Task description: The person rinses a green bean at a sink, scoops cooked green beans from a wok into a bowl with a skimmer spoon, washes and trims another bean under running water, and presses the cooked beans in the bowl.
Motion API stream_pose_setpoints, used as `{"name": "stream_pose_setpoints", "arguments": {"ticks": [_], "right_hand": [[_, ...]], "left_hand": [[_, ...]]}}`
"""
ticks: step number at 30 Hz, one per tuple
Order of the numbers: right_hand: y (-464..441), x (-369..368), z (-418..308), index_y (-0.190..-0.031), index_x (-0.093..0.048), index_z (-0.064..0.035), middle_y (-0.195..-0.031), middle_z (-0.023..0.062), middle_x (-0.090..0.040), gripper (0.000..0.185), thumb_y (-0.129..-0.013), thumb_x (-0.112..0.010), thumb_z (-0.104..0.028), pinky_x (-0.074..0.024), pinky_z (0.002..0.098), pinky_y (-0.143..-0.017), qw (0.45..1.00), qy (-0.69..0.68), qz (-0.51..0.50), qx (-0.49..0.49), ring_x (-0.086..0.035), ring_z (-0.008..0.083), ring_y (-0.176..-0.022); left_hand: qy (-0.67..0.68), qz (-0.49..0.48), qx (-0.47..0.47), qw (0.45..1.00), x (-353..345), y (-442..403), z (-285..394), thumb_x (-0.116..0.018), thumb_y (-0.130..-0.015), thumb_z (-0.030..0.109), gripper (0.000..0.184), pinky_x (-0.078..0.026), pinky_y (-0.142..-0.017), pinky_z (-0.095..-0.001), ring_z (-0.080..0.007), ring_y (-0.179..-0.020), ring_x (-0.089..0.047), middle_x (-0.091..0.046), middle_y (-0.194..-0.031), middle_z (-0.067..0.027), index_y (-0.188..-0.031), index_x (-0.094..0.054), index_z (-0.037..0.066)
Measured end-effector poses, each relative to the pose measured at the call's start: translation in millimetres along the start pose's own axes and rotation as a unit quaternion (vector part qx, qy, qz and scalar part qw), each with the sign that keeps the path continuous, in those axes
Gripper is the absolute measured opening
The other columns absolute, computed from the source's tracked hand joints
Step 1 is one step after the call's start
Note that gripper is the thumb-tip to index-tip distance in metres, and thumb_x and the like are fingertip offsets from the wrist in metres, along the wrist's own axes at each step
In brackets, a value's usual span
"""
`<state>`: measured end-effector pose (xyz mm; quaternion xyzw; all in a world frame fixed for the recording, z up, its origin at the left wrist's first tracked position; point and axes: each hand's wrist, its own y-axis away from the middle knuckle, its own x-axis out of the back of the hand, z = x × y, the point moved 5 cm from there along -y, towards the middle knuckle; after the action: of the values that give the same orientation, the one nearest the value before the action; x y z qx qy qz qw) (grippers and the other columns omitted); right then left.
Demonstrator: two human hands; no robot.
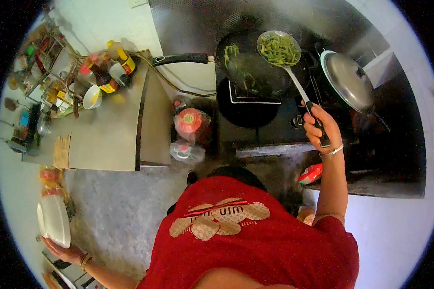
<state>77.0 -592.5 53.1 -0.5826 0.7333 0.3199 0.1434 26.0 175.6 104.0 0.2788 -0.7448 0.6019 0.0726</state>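
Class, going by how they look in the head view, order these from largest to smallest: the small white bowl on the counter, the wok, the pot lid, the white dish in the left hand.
1. Wok
2. Pot lid
3. White dish
4. Small white bowl

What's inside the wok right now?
Some green vegetable pieces lie toward the picture-left side of the wok, with small bits lower down. The ladle, heaped with more greens, covers part of the interior; what lies behind it is hidden.
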Motion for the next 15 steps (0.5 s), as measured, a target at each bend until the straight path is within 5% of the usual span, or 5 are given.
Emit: {"name": "stream_pose_setpoints", "arguments": {"ticks": [7,11,13,15], "right_hand": [[0.2,-0.4,-3.8,-0.106,-0.047,-0.0073,-0.066,0.0021,-0.045,0.019,-0.090,-0.043,-0.017,-0.0301,0.0210,-0.029,1.000,0.011,-0.016,0.007,-0.037,0.0076,-0.040],[3.8,-6.4,-6.8,-0.107,-0.046,-0.0073,-0.066,0.0020,-0.045,0.020,-0.090,-0.044,-0.017,-0.0298,0.0208,-0.029,0.999,0.031,0.020,0.014,-0.037,0.0075,-0.040],[5.5,-7.8,-6.3,-0.107,-0.046,-0.0073,-0.065,0.0020,-0.045,0.021,-0.090,-0.044,-0.017,-0.0294,0.0206,-0.029,0.999,0.046,0.013,0.008,-0.037,0.0074,-0.040],[7.8,-8.8,-5.4,-0.107,-0.046,-0.0074,-0.065,0.0020,-0.045,0.020,-0.090,-0.044,-0.017,-0.0292,0.0207,-0.029,0.999,0.044,0.022,0.003,-0.037,0.0074,-0.039]], "left_hand": [[-0.006,0.048,-0.090,0.995,2.1,-22.8,25.8,-0.059,-0.081,0.007,0.055,-0.043,-0.093,-0.0417,-0.0338,-0.116,-0.044,-0.039,-0.132,-0.0152,-0.129,-0.035,0.014],[0.128,-0.050,-0.004,0.990,-24.7,-35.1,-8.9,-0.059,-0.081,0.009,0.057,-0.043,-0.092,-0.0425,-0.0347,-0.116,-0.045,-0.038,-0.133,-0.0157,-0.130,-0.031,0.015],[-0.008,-0.023,-0.184,0.983,-7.9,-54.2,29.8,-0.057,-0.083,0.009,0.057,-0.043,-0.092,-0.0430,-0.0351,-0.116,-0.044,-0.037,-0.133,-0.0154,-0.132,-0.028,0.015],[-0.007,-0.023,-0.201,0.979,-6.1,-59.7,33.8,-0.055,-0.084,0.008,0.055,-0.043,-0.092,-0.0430,-0.0352,-0.117,-0.044,-0.037,-0.134,-0.0154,-0.132,-0.028,0.015]]}}
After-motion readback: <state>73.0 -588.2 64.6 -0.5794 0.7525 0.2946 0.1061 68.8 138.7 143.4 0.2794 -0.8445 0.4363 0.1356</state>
